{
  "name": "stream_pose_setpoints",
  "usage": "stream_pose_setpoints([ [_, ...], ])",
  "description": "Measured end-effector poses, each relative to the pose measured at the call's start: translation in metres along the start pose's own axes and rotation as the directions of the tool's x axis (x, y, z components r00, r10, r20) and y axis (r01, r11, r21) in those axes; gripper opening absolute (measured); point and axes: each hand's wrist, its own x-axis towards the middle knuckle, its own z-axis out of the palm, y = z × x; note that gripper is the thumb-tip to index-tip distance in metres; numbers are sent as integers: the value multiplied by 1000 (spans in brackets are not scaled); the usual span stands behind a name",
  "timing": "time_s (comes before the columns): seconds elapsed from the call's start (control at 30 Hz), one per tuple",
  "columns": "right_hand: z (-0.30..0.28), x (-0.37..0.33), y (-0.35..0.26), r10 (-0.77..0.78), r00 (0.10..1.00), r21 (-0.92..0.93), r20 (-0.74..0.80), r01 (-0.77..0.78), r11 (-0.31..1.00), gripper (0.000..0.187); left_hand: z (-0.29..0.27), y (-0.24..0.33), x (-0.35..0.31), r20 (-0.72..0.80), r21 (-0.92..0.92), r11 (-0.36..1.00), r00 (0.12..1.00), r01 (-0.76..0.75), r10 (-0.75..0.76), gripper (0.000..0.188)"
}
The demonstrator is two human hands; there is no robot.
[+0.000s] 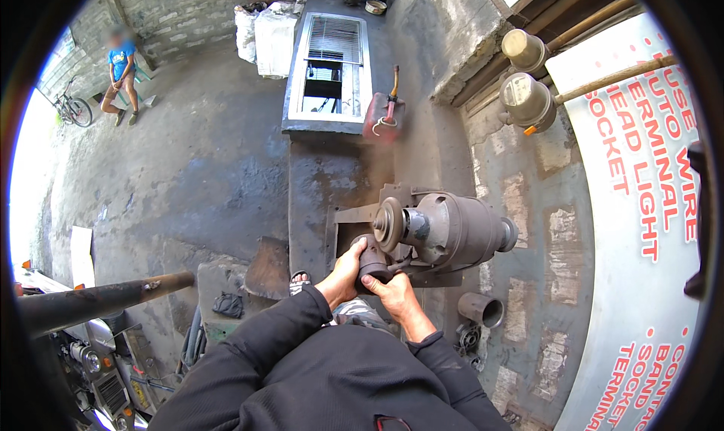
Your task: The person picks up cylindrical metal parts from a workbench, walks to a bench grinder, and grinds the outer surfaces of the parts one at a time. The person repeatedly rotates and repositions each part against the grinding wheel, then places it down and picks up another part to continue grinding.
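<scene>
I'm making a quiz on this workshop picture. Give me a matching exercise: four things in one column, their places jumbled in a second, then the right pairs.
Things:
1. dark metal part
2. red fuel can
3. bench grinder
4. bicycle

Places:
A. far left, by the brick wall
B. held in both hands
C. beside the white-framed window panel
D. on the bench, just beyond the hands

Pairs: 1-B, 2-C, 3-D, 4-A

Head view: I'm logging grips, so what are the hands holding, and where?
Both hands, left hand and right hand, clasp a dark metal part by its sides, at the grinder wheel.
</scene>
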Motion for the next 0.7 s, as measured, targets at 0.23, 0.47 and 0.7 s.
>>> stream_pose_setpoints([
  [0.23, 12, -25, 0, -111, 991, -7, -78, 111, 994, 70, 1, -6, -24, 29, 43, 999, 999, 26, -27, 57],
  [0.47, -1, -16, 3, -10, 996, 62, -88, 16, 998, 52, 19, -3, -16, -24, 87, 996, 999, 36, -34, 54],
  [0.7, 1, -12, -4, 23, 1000, -95, -10, -24, 995, 53, 4, -2, -20, 31, -11, 1000, 999, -10, 10, 56],
])
